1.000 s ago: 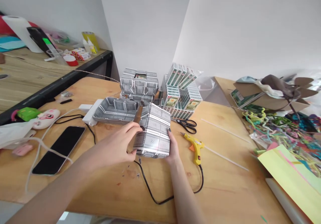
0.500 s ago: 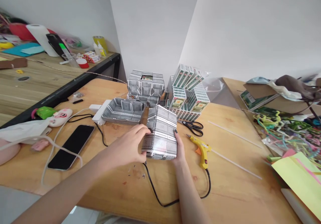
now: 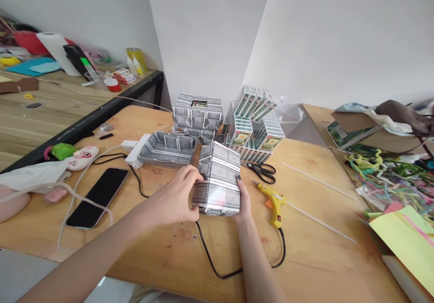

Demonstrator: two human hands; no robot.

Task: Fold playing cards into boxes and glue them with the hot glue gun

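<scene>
I hold a box-like block made of patterned grey-and-white cards (image 3: 218, 178) upright on the wooden table (image 3: 315, 230). My left hand (image 3: 178, 196) grips its left side, thumb and fingers on the edge. My right hand (image 3: 242, 199) presses flat against its right side. Just behind the block lies an open tray of the same patterned cards (image 3: 167, 149). Farther back stands another patterned card box (image 3: 197, 111). Its right neighbour is a stack of green-and-white card packs (image 3: 255, 122).
Black scissors (image 3: 262, 172) and a yellow glue gun (image 3: 273, 199) with a black cord (image 3: 210, 258) lie right of the block. A dark phone (image 3: 98, 196), white cables and a pink toy (image 3: 81, 156) sit to the left. Coloured paper and pipe cleaners (image 3: 389, 176) fill the right.
The view has shifted slightly, so everything sits a little to the right. Both hands stay on the patterned block, which has barely moved.
</scene>
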